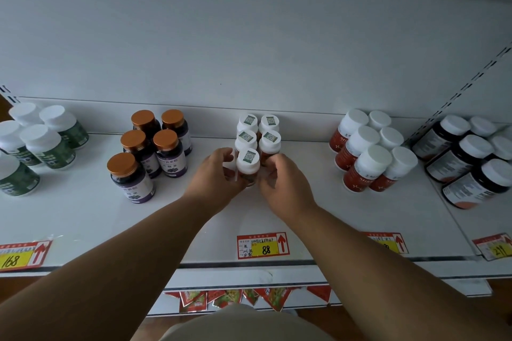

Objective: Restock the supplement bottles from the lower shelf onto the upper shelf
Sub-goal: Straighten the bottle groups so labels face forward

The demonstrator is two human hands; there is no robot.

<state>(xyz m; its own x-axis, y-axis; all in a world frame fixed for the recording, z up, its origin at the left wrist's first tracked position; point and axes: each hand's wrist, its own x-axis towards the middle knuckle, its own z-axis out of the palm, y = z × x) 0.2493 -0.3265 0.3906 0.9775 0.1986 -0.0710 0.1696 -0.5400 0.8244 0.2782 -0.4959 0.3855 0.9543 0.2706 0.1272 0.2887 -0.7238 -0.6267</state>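
Front bottle (248,165), upper shelf (83,216): left hand (219,174) and right hand (279,180) fingers grasping it; best squared flush beneath its column, label outward.

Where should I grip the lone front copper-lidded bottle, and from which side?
Grip the front copper-lidded bottle round its body just under the lid, coming from the open shelf front. It stands upright, apart from its four neighbours behind, with bare shelf on its near and left sides, so fingers probably fit either side.

Dim, soft, wide-angle edge distortion.
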